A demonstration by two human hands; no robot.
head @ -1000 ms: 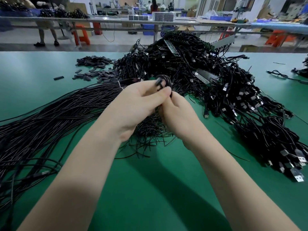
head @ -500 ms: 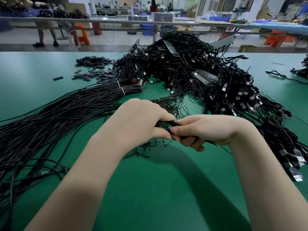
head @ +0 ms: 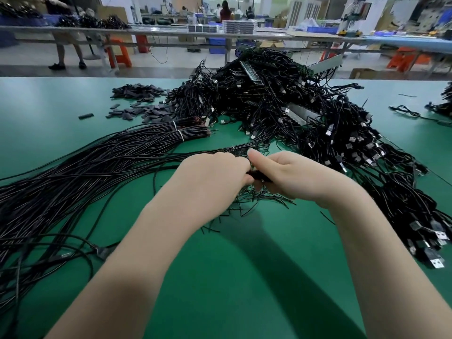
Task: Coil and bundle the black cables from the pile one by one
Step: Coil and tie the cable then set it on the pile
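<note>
My left hand (head: 208, 182) and my right hand (head: 288, 174) meet low over the green table (head: 220, 277), both gripping a small coiled black cable (head: 259, 176) between them. Only a short dark piece of the coil shows between the fingers. Under the hands lies a scatter of short black twist ties (head: 247, 204). A long sheaf of straight black cables (head: 85, 172) stretches to the left. A big tangled pile of black USB cables (head: 281, 106) rises behind and runs down the right side.
Small black flat pieces (head: 139, 104) lie at the far left of the pile. A lone cable (head: 413, 113) lies at the far right. Beyond the table edge stand other workbenches (head: 171, 30), orange stools and people.
Both hands came down from in front of the pile to just above the table. The coil, held upright a second ago, now lies flat and squeezed between the two hands.
</note>
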